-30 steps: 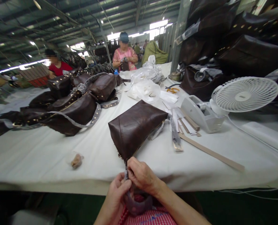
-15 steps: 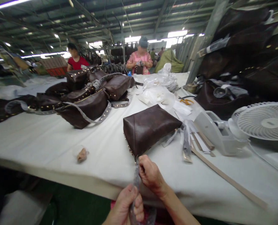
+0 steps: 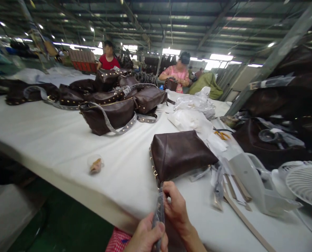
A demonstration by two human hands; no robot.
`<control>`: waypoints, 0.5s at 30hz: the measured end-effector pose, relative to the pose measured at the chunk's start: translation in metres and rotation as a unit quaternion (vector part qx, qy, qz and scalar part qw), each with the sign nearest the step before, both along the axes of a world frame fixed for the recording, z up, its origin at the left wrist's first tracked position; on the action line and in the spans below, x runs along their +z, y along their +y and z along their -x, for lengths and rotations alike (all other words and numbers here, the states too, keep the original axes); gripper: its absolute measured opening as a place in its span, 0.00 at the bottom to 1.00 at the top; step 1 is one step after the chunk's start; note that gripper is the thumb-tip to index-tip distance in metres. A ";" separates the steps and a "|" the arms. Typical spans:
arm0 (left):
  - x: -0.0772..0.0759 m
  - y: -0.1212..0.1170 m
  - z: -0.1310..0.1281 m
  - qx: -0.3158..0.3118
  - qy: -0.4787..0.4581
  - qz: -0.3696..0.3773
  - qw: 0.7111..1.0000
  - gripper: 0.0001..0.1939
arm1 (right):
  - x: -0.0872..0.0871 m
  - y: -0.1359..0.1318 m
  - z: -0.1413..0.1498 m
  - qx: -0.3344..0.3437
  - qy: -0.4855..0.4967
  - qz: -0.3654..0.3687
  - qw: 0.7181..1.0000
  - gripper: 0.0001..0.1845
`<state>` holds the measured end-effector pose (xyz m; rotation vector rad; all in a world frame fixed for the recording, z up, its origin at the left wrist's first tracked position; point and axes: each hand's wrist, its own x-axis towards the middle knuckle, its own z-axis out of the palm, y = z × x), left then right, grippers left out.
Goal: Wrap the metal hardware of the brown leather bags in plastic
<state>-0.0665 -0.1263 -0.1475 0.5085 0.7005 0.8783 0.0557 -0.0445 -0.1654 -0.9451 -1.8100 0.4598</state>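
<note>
A dark brown leather bag (image 3: 179, 154) lies on the white table (image 3: 53, 140) just beyond my hands. A strap wrapped in clear plastic (image 3: 160, 211) runs from the bag's near corner down toward me. My left hand (image 3: 147, 238) is closed around the lower part of that strap. My right hand (image 3: 175, 208) pinches the strap higher up, close to where it joins the bag. Gold studs line the bag's near edge.
A pile of brown studded bags (image 3: 114, 105) lies further back on the table. Plastic bags (image 3: 195, 105), a grey tape dispenser (image 3: 253, 182), a white fan (image 3: 305, 182) and tan strips (image 3: 248, 220) sit to the right. A small plastic-wrapped item (image 3: 95, 164) lies left. Two people work at the far end.
The view has swung left and tilted, so the bag and my hands now sit further right in the frame. Both hands stay on the wrapped strap; the left hand has slid lower along it.
</note>
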 end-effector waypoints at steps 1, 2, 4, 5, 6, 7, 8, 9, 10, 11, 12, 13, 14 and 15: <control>-0.001 0.001 -0.001 -0.005 -0.005 -0.003 1.000 0.32 | 0.001 0.001 -0.002 0.013 -0.008 -0.016 1.000 0.08; -0.002 0.002 -0.002 -0.007 -0.008 -0.006 1.000 0.32 | 0.002 0.002 -0.004 0.024 -0.013 -0.022 0.999 0.08; -0.005 0.004 -0.006 -0.008 -0.007 -0.010 1.000 0.34 | 0.006 0.003 -0.008 0.025 -0.011 0.019 0.999 0.07; -0.007 0.005 -0.010 -0.007 -0.004 -0.014 1.000 0.35 | 0.010 0.002 -0.010 0.015 -0.006 0.068 0.998 0.07; -0.010 0.006 -0.015 -0.006 -0.002 -0.017 1.000 0.36 | 0.015 0.000 -0.013 -0.001 0.002 0.131 0.991 0.08; -0.013 0.007 -0.021 -0.003 -0.002 -0.019 1.000 0.36 | 0.022 -0.004 -0.016 -0.015 0.016 0.205 0.979 0.11; -0.016 0.008 -0.029 0.001 -0.005 -0.022 1.000 0.37 | 0.029 -0.008 -0.020 -0.019 0.036 0.281 0.959 0.15; -0.018 0.008 -0.037 0.007 -0.012 -0.025 1.000 0.38 | 0.037 -0.013 -0.025 -0.008 0.055 0.353 0.934 0.19; -0.020 0.008 -0.045 0.012 -0.021 -0.029 0.999 0.38 | 0.045 -0.019 -0.030 0.017 0.068 0.411 0.909 0.23; -0.019 0.008 -0.052 0.014 -0.027 -0.036 0.999 0.38 | 0.053 -0.025 -0.035 0.046 0.070 0.451 0.889 0.25; -0.017 0.008 -0.057 0.009 -0.029 -0.044 0.999 0.36 | 0.061 -0.031 -0.040 0.065 0.061 0.471 0.878 0.25; -0.013 0.007 -0.061 -0.009 -0.022 -0.056 0.998 0.33 | 0.067 -0.037 -0.044 0.072 0.044 0.477 0.875 0.23; -0.007 0.006 -0.062 -0.043 -0.001 -0.073 0.996 0.28 | 0.074 -0.041 -0.049 0.066 0.030 0.474 0.877 0.21; 0.002 0.005 -0.060 -0.086 0.037 -0.097 0.991 0.20 | 0.080 -0.045 -0.054 0.054 0.023 0.472 0.880 0.19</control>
